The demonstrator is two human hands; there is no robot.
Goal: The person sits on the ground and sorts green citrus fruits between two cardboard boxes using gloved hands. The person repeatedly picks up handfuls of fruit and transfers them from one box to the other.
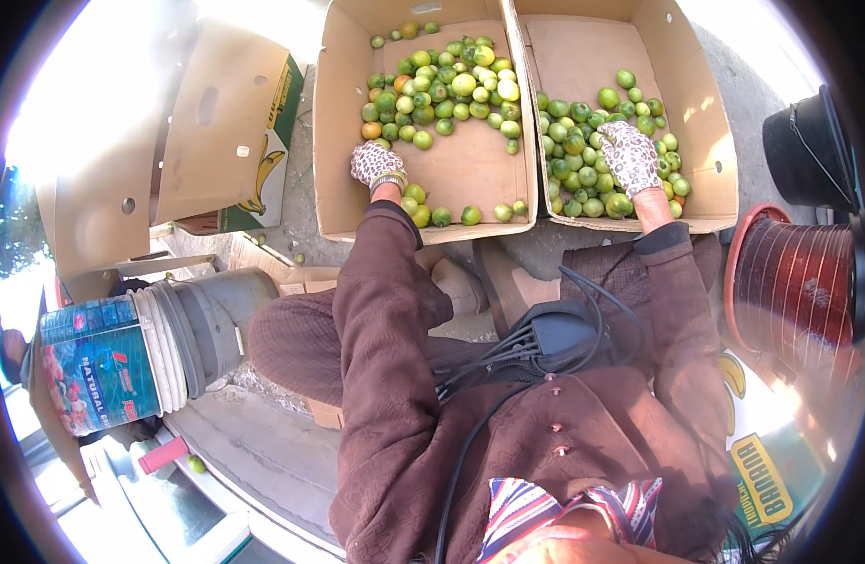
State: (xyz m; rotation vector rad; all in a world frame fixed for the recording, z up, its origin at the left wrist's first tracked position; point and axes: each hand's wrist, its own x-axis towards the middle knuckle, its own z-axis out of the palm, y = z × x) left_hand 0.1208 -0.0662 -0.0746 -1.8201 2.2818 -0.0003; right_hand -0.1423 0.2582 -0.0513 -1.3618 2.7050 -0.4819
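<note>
Two open cardboard cartons stand side by side before me, both holding mostly green tomatoes. In the left carton [446, 169], a heap of green tomatoes [436, 88] with a few orange ones lies toward the back, and several more lie along the front. My left hand [378, 164], in a spotted glove, is curled beside this carton's left wall; whether it holds anything is hidden. My right hand [628, 156], gloved alike, reaches down onto the tomatoes [580, 166] in the right carton [580, 53]. Its fingertips are hidden among them, so a grip cannot be made out.
Banana cartons [217, 134] stand at left, and another banana carton [774, 479] is at lower right. Stacked plastic buckets [157, 352] are by my left knee. A red tub [792, 289] and a black bucket [806, 151] stand at right. Cables run from a pouch [563, 335] on my lap.
</note>
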